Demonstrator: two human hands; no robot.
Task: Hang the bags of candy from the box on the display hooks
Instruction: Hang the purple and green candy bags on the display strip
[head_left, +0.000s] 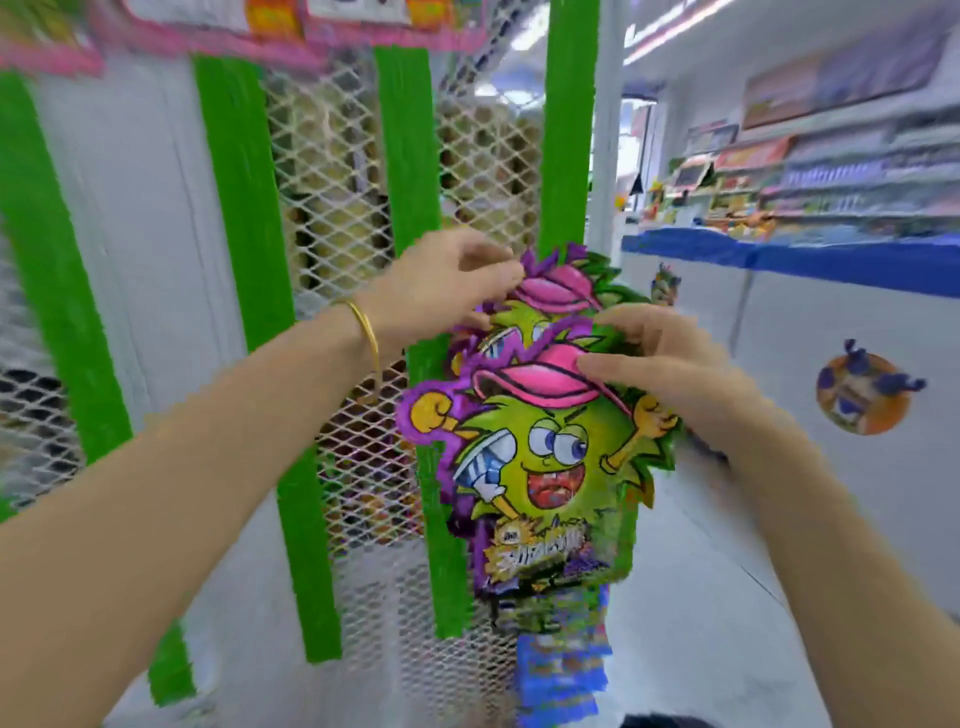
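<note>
Right hand (670, 364) grips the front bag (545, 457) by its top, thumb across the pink cap; the bag hangs below that grip, against the mesh (358, 457); left hand (447, 291) pinches the rear bag (556, 288) just above, at its top edge; fingertips blurred.

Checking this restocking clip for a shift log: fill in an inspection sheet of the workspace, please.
Surface: upright white mesh panel with green strips.
Job's things: front candy bag overlaps rear candy bag against the panel; hooks hidden; box not in view.
Clutter: blue packets below the bags.
Hands: right hand pinches the front candy bag's top; left hand, wearing a bracelet, at the rear candy bag's top, grip blurred.
Cables: nothing seen.
Surroundings: shop shelves and blue-edged counter at right.
</note>
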